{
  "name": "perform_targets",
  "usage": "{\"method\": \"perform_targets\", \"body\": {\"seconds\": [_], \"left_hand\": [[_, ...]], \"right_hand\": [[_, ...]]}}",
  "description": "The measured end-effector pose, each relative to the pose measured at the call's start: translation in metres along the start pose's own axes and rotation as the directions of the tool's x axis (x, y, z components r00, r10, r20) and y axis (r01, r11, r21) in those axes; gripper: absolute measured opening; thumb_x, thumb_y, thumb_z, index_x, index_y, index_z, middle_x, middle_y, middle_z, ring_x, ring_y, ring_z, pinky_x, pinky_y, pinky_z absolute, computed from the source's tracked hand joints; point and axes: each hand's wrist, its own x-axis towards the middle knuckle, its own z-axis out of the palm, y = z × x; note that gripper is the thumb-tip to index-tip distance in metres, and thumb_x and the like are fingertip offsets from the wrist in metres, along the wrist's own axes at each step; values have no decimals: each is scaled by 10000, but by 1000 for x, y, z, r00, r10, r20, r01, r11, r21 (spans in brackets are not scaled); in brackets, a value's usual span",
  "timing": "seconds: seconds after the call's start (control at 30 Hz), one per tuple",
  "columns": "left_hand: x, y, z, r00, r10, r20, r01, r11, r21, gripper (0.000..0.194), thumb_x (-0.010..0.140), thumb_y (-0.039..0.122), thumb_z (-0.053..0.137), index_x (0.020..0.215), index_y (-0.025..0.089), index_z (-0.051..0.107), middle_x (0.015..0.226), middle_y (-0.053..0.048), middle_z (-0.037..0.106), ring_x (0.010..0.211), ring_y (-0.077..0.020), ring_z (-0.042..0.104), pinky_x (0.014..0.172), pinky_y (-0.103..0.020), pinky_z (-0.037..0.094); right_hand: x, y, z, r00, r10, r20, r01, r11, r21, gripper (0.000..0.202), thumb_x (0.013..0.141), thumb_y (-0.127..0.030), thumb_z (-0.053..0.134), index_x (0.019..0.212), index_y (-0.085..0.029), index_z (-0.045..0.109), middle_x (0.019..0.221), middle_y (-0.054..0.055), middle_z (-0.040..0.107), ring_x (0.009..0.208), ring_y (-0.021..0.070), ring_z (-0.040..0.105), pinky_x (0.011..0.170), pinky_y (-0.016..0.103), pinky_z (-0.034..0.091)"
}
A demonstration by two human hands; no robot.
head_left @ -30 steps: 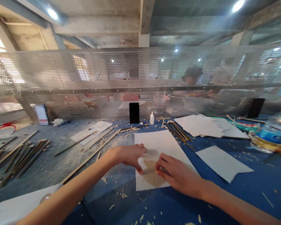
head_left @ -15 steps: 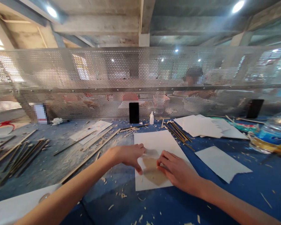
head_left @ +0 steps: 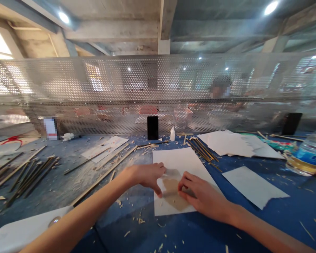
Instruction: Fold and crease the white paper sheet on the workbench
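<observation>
A white sheet of paper (head_left: 173, 156) lies in front of me on the blue table. My left hand (head_left: 151, 177) rests on its left side, thumb and fingers spread apart. Over the right half of the sheet, my right hand (head_left: 195, 191) has its thumb and fingertips pinched together close to the paper. Whatever it may hold is hidden or too small to make out. Between both hands the paper shows a brownish darker patch (head_left: 171, 191); whether it is shadow or colour I cannot tell.
Bundled thin sticks (head_left: 34, 175) lie left; more sticks (head_left: 201, 149) lie beyond the sheet. A black phone (head_left: 152, 128) and small white bottle (head_left: 172, 134) stand before the perforated metal screen (head_left: 121, 84). Right are stacked papers (head_left: 223, 142), a torn sheet (head_left: 255, 186) and a plastic bottle (head_left: 309, 154).
The view has shifted slightly, so everything sits a little further right. Both hands keep nearly the same pose on the sheet.
</observation>
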Motion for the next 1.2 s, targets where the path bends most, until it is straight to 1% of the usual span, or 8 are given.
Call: {"method": "perform_targets", "body": {"seconds": [0.1, 0.27, 0.4, 0.57, 0.73, 0.87, 1.03, 1.2], "left_hand": [[0, 1, 0, 1000, 9, -2, -9, 1000, 1, 543, 687, 330, 833, 1119, 152, 557, 1186, -111, 577, 1113, -301, 554, 930, -334, 461], [1, 0, 1, 1000, -17, 0, 17, 999, 29, 587, 675, 348, 837, 1143, 149, 544, 1181, -122, 576, 1106, -292, 555, 922, -334, 467], [2, -2, 2, 1000, 23, -6, -23, 1000, 22, 562, 684, 350, 832, 1133, 163, 550, 1181, -107, 582, 1103, -287, 553, 921, -328, 463], [2, -4, 5, 1000, -6, -11, 6, 1000, 6, 623, 679, 401, 831, 1172, 154, 541, 1190, -115, 569, 1099, -296, 556, 921, -333, 461], [3, -8, 7, 999, 29, -24, -30, 999, -30, 589, 681, 412, 825, 1156, 199, 550, 1209, -85, 571, 1099, -295, 552, 916, -346, 464], [3, -10, 9, 999, 19, -30, -19, 1000, -23, 597, 669, 421, 825, 1146, 194, 546, 1192, -101, 571, 1083, -304, 554, 898, -371, 478], [2, -7, 7, 999, 25, -30, -26, 999, -39, 582, 686, 405, 812, 1165, 204, 549, 1206, -90, 577, 1088, -313, 558, 903, -376, 474], [2, -5, 6, 1000, -2, -16, 2, 1000, -5, 603, 679, 387, 830, 1164, 182, 535, 1204, -106, 570, 1106, -301, 556, 918, -355, 471]], "right_hand": [[-1, -3, 0, 1000, 8, -7, -8, 1000, -7, 142, 965, -229, 479, 950, -198, 617, 1011, 53, 560, 917, 188, 576, 819, 315, 468], [-1, -7, 0, 996, -42, 85, 33, 995, 99, 140, 981, -277, 489, 981, -216, 615, 1046, 44, 575, 955, 185, 575, 839, 304, 471], [0, -3, 0, 1000, -11, 22, 11, 1000, -6, 133, 972, -222, 482, 982, -203, 613, 1041, 56, 564, 962, 204, 568, 860, 338, 457], [0, -3, 2, 997, -21, 68, 15, 996, 89, 120, 979, -271, 504, 989, -223, 614, 1037, 31, 570, 965, 184, 572, 843, 303, 460], [1, 1, 3, 1000, 10, -9, -11, 1000, -12, 139, 970, -208, 478, 977, -197, 617, 1033, 52, 555, 934, 192, 573, 839, 326, 458], [0, -2, 2, 998, -26, 55, 20, 994, 108, 108, 969, -244, 509, 987, -224, 613, 1057, 31, 567, 965, 175, 576, 834, 287, 471], [0, -1, 4, 999, -18, -26, 17, 998, -61, 150, 971, -209, 477, 965, -195, 626, 1022, 61, 569, 942, 203, 572, 858, 346, 468], [0, -1, 4, 999, -41, 32, 40, 999, 13, 133, 970, -241, 496, 993, -212, 624, 1025, 47, 574, 949, 187, 581, 832, 302, 481]]}}
